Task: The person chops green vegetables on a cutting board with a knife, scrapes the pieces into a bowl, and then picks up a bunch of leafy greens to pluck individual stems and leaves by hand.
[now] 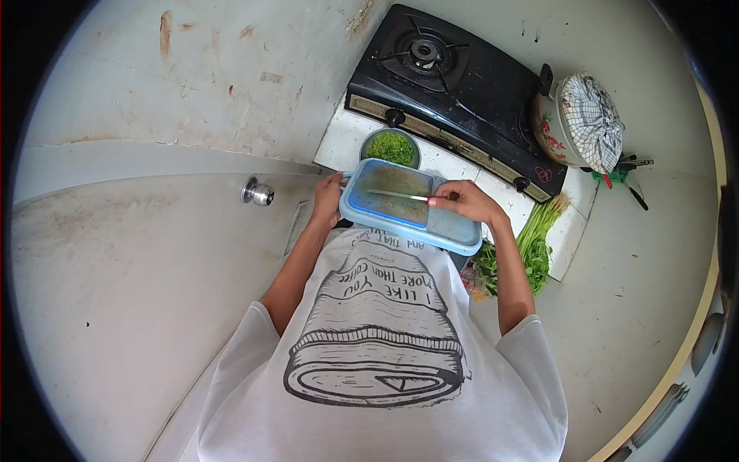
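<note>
A light blue tray-like board (454, 225) with a darker blue, stained cutting surface is held in front of my chest. My left hand (329, 194) grips its left end. Over the board, my right hand (464, 202) is closed on the handle of a knife (396, 195), whose thin blade points left across the stained surface. Just behind the board, a round bowl (390, 148) holds finely chopped greens.
A black two-burner gas stove (462, 85) stands on the white tiled counter (346, 135). At its right end is a pot (550, 127) with a checked cloth (593, 115). Leafy green stalks (533, 246) lie right of the board. A round door knob (258, 192) is at left.
</note>
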`<state>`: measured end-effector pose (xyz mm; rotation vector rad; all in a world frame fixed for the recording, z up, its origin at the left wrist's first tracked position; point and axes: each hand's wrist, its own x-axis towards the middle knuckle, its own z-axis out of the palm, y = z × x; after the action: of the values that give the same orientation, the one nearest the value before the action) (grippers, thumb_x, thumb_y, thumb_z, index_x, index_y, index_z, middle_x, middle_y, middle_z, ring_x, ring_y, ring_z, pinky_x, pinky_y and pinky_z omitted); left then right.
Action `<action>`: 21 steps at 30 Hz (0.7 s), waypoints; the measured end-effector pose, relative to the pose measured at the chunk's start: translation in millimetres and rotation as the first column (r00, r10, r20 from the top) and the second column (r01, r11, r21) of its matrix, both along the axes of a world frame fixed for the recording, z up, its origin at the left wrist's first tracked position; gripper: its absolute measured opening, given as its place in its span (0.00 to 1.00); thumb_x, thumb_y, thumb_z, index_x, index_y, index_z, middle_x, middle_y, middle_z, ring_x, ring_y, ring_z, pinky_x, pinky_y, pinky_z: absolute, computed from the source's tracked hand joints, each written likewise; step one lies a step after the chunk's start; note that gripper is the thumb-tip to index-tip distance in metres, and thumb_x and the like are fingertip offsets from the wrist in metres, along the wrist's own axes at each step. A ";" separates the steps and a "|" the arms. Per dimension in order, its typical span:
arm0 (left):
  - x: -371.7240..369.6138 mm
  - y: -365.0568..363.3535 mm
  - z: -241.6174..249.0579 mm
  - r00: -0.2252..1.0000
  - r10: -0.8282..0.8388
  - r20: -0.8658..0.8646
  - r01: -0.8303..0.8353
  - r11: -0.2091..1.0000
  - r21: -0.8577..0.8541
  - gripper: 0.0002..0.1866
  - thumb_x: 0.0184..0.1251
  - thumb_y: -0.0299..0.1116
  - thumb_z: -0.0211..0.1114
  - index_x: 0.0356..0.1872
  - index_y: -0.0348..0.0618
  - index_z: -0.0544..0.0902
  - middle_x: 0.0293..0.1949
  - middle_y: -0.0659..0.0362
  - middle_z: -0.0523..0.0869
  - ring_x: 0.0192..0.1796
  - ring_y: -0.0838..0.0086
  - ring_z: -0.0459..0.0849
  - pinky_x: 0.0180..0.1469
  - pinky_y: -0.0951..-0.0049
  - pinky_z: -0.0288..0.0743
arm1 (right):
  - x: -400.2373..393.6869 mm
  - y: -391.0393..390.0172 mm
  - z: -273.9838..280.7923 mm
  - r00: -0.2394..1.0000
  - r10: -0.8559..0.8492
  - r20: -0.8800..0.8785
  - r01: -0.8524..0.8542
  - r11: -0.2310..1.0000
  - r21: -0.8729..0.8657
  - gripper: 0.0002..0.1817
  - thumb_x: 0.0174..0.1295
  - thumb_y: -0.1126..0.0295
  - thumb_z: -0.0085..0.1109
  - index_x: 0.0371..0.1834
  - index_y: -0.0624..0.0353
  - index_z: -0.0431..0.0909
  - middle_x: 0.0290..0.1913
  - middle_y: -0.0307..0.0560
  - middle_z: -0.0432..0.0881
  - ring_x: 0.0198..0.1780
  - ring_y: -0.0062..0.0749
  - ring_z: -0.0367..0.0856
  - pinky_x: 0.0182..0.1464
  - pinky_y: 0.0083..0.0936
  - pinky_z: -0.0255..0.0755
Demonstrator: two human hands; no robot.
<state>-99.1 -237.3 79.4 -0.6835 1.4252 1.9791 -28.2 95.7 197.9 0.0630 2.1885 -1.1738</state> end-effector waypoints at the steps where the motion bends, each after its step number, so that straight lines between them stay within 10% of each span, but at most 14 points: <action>1: 0.3 -0.2 -4.7 1.000 -0.001 -0.005 0.001 1.000 -0.016 0.17 0.80 0.34 0.55 0.56 0.28 0.78 0.37 0.52 0.84 0.32 0.72 0.84 0.34 0.70 0.82 | -0.7 4.4 -14.2 0.997 0.006 -0.073 -0.001 0.997 0.080 0.22 0.65 0.48 0.69 0.40 0.59 0.88 0.34 0.52 0.85 0.38 0.35 0.82 0.44 0.36 0.75; 3: 2.2 0.4 -13.1 1.000 0.006 -0.017 -0.007 0.999 -0.051 0.17 0.80 0.34 0.55 0.56 0.27 0.78 0.36 0.52 0.84 0.32 0.72 0.83 0.34 0.70 0.82 | -0.8 4.8 -19.2 0.979 0.001 -0.204 0.054 0.963 0.266 0.22 0.65 0.48 0.68 0.40 0.59 0.89 0.32 0.53 0.84 0.38 0.33 0.82 0.45 0.35 0.76; 7: 4.7 4.5 3.2 0.999 0.014 -0.031 -0.016 0.999 -0.051 0.17 0.80 0.35 0.56 0.53 0.27 0.80 0.35 0.53 0.84 0.32 0.73 0.82 0.33 0.70 0.81 | -0.5 -14.0 12.5 0.988 -0.072 -0.135 0.050 0.986 -0.159 0.22 0.71 0.49 0.64 0.37 0.60 0.86 0.25 0.42 0.78 0.28 0.23 0.72 0.33 0.27 0.67; 14: 2.3 16.6 10.6 0.998 0.004 -0.064 -0.009 0.997 -0.073 0.17 0.80 0.36 0.56 0.49 0.27 0.83 0.33 0.55 0.82 0.30 0.76 0.79 0.31 0.70 0.77 | -8.2 -9.2 5.5 0.986 0.018 -0.168 0.024 0.969 0.247 0.24 0.75 0.48 0.59 0.38 0.62 0.85 0.23 0.42 0.78 0.26 0.23 0.69 0.30 0.29 0.64; 18: 1.5 10.7 3.3 0.996 -0.031 -0.086 0.025 0.997 -0.069 0.16 0.79 0.34 0.56 0.53 0.28 0.80 0.36 0.54 0.85 0.33 0.73 0.84 0.34 0.71 0.82 | 0.5 -25.6 17.6 0.991 -0.103 -0.086 0.086 0.980 -0.181 0.24 0.74 0.48 0.59 0.37 0.62 0.85 0.20 0.46 0.74 0.25 0.25 0.68 0.30 0.27 0.63; 21: -2.1 10.4 2.0 0.997 -0.030 -0.066 0.026 0.998 -0.064 0.16 0.79 0.35 0.56 0.52 0.28 0.80 0.35 0.55 0.84 0.31 0.74 0.83 0.33 0.71 0.81 | 2.3 -21.3 5.9 0.992 -0.037 -0.120 0.038 0.999 0.012 0.24 0.74 0.48 0.59 0.38 0.62 0.85 0.20 0.48 0.75 0.24 0.29 0.71 0.31 0.31 0.66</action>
<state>-101.2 -226.9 81.4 -0.6274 1.5347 1.9588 -25.9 74.4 203.8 0.0411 2.3092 -1.2108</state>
